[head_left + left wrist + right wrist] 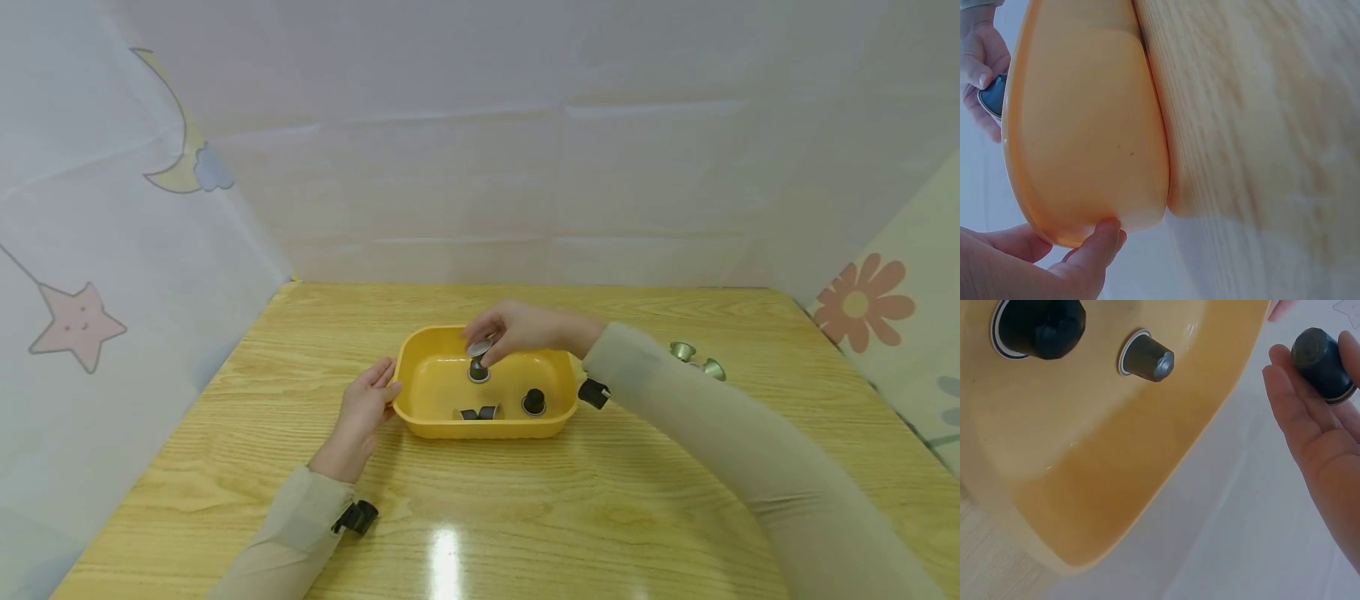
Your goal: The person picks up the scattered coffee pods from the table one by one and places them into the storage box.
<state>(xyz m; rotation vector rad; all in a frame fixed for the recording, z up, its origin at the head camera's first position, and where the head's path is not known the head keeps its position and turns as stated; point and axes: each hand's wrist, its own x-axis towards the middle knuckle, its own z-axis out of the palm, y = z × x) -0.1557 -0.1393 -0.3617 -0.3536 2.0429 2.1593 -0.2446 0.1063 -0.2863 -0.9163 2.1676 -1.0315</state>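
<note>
A yellow plastic tub (pixel 442 430) stands on the wooden table. My left hand (pixel 365 408) pinches its left end, as the left wrist view shows, with thumb and fingers on either side of the rim (pixel 1015 181). Above the tub, my right hand (pixel 517 327) holds a dark coffee capsule (pixel 1321 359) between thumb and fingers, its pale lid tilted upward in the head view. Inside the tub, one dark capsule (pixel 478 372) stands lid down below that hand, and another capsule (pixel 534 402) stands towards the right. Two more capsules (pixel 487 412) lie by the near wall, partly hidden.
Pale green-gold capsules (pixel 682 350) lie on the table (pixel 600 517) to the right of the tub, partly behind my right sleeve (pixel 675 408). Light patterned sheets (pixel 487 183) rise behind the table and at both sides.
</note>
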